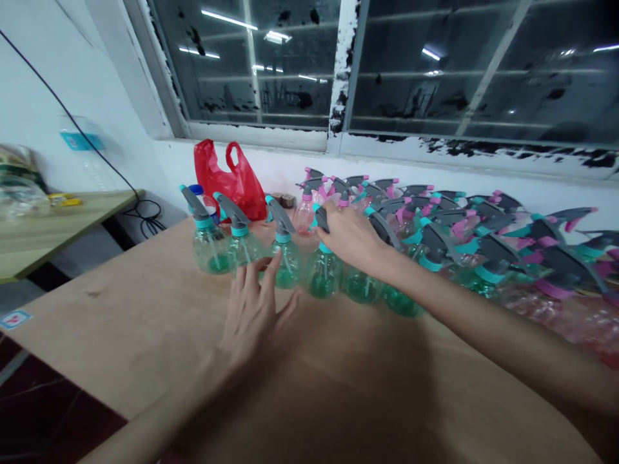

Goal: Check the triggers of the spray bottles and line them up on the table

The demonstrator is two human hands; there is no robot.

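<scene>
A front row of clear green spray bottles with grey and teal trigger heads stands on the wooden table. My right hand [352,233] is closed around the head of one spray bottle [323,276], whose base appears to rest on the table. My left hand [254,299] is open, fingers apart, in front of two more bottles, the second spray bottle [242,248] and the third spray bottle [289,261]. Whether its fingertips touch them I cannot tell. At the row's left end stands another spray bottle [209,248].
Many pink and green spray bottles [493,251] crowd the right side, along the wall. A red plastic bag [232,183] sits behind the row, beside a small brown block [284,200]. The wooden table [120,322] ends at left; a second table [43,235] stands beyond, near a black cable [152,219].
</scene>
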